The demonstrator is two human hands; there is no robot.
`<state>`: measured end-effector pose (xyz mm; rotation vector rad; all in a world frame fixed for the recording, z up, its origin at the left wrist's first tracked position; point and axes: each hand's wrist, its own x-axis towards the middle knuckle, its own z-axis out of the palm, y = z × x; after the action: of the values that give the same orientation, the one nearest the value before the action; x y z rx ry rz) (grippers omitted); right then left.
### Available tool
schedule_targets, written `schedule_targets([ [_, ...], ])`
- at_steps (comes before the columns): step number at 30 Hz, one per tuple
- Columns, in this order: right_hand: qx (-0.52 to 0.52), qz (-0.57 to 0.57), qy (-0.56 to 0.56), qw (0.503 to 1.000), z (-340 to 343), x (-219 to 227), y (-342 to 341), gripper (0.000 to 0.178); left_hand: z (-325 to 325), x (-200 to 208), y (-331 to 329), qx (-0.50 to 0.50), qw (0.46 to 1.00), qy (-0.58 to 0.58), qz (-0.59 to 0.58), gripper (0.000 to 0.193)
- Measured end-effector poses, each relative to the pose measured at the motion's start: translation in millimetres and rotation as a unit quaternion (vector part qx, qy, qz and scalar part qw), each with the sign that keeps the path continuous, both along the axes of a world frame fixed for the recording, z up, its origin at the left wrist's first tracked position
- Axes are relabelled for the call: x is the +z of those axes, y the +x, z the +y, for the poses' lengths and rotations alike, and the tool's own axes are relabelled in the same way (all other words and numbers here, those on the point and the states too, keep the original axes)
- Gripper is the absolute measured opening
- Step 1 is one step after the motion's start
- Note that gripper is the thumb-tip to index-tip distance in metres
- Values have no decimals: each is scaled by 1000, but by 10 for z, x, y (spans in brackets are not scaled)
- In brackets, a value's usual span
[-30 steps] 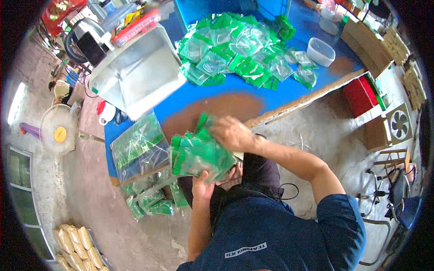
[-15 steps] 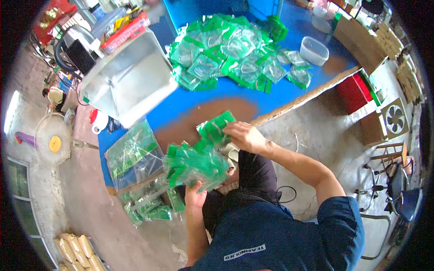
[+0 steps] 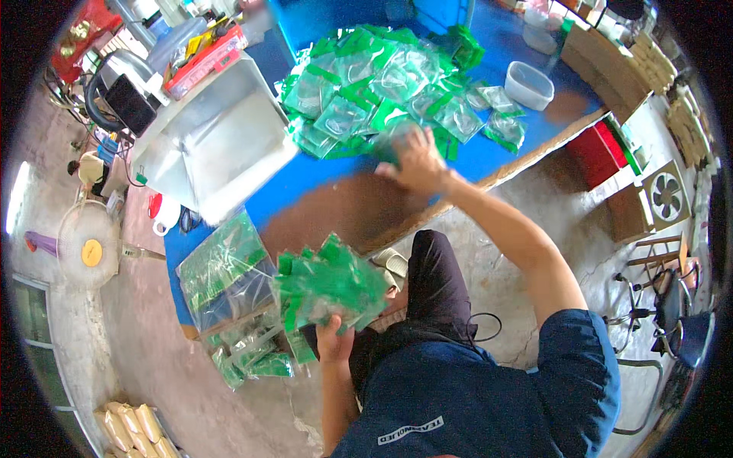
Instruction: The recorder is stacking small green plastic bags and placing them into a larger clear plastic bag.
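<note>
My left hand [image 3: 334, 341] is closed round the lower edge of a fanned stack of green-and-clear plastic packets [image 3: 330, 284], held over my lap. Beyond it, my right hand [image 3: 418, 164] reaches over the near edge of a large heap of similar packets [image 3: 393, 72] on the blue table. Its thumb and fingers are apart, slightly smeared by motion, and I see nothing gripped in them. The packets in the heap are flat and clear with green ends, and some show a round outline inside.
A metal tray [image 3: 221, 141] stands left of the heap, a clear plastic tub [image 3: 529, 85] to its right. A large clear bag with green packets [image 3: 225, 263] lies at the table's left corner. More packets [image 3: 256, 355] hang below that corner. A fan [image 3: 90, 244] stands at far left.
My right hand has left the stack and moved forward to the heap. The packet it was holding near the stack is no longer apart from it. My left hand keeps its hold, nearly still.
</note>
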<state>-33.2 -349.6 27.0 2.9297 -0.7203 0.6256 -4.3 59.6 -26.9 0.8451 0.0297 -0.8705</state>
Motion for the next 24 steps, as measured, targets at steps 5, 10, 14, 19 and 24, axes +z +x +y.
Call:
schedule_targets([
  [5,132,77,92,984,810,350,-24,73,107,131,-3,-1,998,-33,-50,68],
  [10,148,-40,118,981,1160,176,36,38,21,98,-32,8,998,-62,0,60],
  [14,323,-72,282,901,1487,126,-12,21,-103,-49,-30,10,989,-130,74,53],
  [19,-131,-90,112,981,494,375,30,46,-275,-49,-104,26,995,-51,87,50],
  [24,91,-24,102,990,949,132,-250,65,-160,107,-65,51,995,-65,56,48],
])
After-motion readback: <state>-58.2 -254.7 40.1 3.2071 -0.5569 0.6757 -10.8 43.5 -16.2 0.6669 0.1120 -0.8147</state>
